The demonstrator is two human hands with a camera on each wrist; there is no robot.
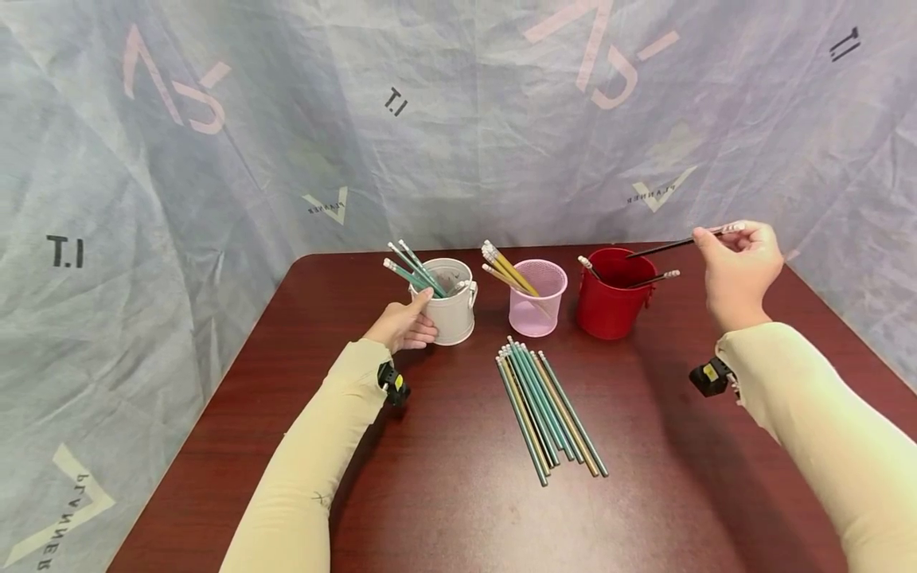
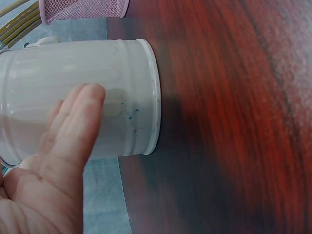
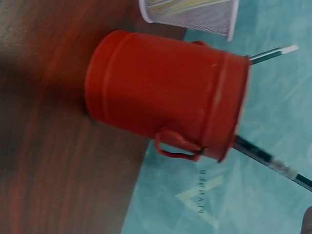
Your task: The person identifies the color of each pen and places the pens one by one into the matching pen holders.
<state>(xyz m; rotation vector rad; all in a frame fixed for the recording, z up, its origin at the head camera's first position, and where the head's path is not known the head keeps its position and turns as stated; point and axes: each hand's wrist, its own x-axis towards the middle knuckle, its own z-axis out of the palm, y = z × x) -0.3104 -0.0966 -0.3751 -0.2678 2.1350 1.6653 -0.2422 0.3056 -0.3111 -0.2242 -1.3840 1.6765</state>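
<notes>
My right hand (image 1: 741, 274) pinches a black pencil (image 1: 666, 247) near its eraser end, holding it slanted with the other end over the mouth of a red bucket (image 1: 609, 312). Two dark pencils lean inside that bucket, one of them a pencil (image 3: 267, 56) with a white eraser. At a white bucket (image 1: 453, 320), my left hand (image 1: 403, 325) lies along the near left side, thumb by the rim. The left wrist view shows its fingers (image 2: 80, 117) straight against the white wall. Green pencils (image 1: 419, 269) lean out of the white bucket.
Between the buckets stands a pink mesh cup (image 1: 533, 317) with yellow pencils (image 1: 512, 269) in it. A row of loose green, black and gold pencils (image 1: 548, 406) lies on the dark wooden table (image 1: 444, 477). A grey printed cloth (image 1: 458, 159) hangs behind.
</notes>
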